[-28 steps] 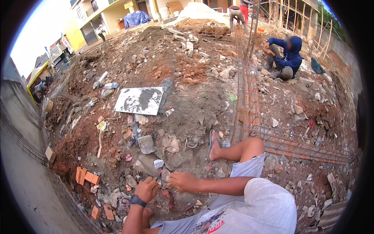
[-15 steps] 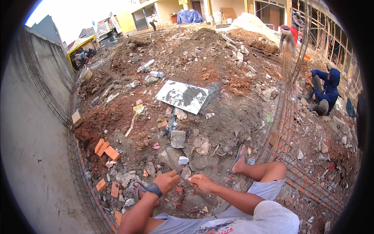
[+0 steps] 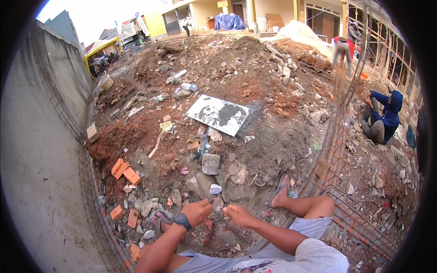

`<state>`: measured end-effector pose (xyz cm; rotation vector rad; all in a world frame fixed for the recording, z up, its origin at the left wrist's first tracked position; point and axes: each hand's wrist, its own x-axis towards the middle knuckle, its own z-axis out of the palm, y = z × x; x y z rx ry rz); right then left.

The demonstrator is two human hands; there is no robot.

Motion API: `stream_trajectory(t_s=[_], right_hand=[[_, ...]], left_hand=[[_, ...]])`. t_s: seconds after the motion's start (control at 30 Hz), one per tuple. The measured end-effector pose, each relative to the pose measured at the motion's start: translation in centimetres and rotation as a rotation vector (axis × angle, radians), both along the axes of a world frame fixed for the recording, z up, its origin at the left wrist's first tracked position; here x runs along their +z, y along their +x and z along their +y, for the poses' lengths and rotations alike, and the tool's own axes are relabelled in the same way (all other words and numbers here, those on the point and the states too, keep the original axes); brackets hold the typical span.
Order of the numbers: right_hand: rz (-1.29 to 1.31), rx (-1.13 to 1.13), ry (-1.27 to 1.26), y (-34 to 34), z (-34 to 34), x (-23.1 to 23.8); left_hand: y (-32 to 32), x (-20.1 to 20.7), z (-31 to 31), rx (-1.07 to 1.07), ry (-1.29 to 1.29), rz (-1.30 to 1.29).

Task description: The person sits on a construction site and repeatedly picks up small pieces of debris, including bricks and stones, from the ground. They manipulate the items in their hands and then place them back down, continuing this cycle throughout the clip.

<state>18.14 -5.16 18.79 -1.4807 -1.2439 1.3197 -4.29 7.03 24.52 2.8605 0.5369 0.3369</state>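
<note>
My left hand (image 3: 198, 212), with a dark watch on its wrist, is closed just above the ground between my legs. A small gap away, my right hand (image 3: 238, 215) is closed too, its thumb and fingers pinched together. A thin dark wire-like piece (image 3: 204, 187) runs from in front toward my hands, and dark thin ends show at the fingertips of both. Its exact kind is too small to tell. Just beyond lie a small whitish stone (image 3: 215, 189) and a squarish grey block (image 3: 210, 164).
A mortar-smeared white board (image 3: 217, 113) lies on the rubble. Orange bricks (image 3: 125, 171) lie left, near a grey wall (image 3: 43, 150) with rebar cages. Another rebar cage (image 3: 330, 159) runs along my right. Beyond it sits a person in a blue hood (image 3: 386, 116); others work farther back.
My hands have drawn slightly apart, and the thin dark piece between them is less visible. The whole view has shifted a little. The seated person's arms have moved slightly.
</note>
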Motion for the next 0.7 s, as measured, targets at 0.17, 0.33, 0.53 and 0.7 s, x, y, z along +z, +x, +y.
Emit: stream_trajectory(t_s=[0.17, 0.33, 0.53, 0.7], right_hand=[[0.59, -0.004, -0.465, 0.3, 0.6, -1.2], [-0.561, -0.127, 0.646, -1.0, -0.6, 1.8], [-0.531, -0.082, 0.691, 0.0, -0.4, 0.0], [0.129, 0.014, -0.088, 0.5, 0.2, -1.4]], left_hand=[[-0.2, 0.7, -0.1, 0.024, -0.046, 0.04], [-0.7, 0.7, 0.0, 0.039, -0.089, 0.008], [-0.4, 0.4, 0.0, 0.007, -0.05, -0.006], [-0.2, 0.7, 0.0, -0.025, 0.048, 0.005]])
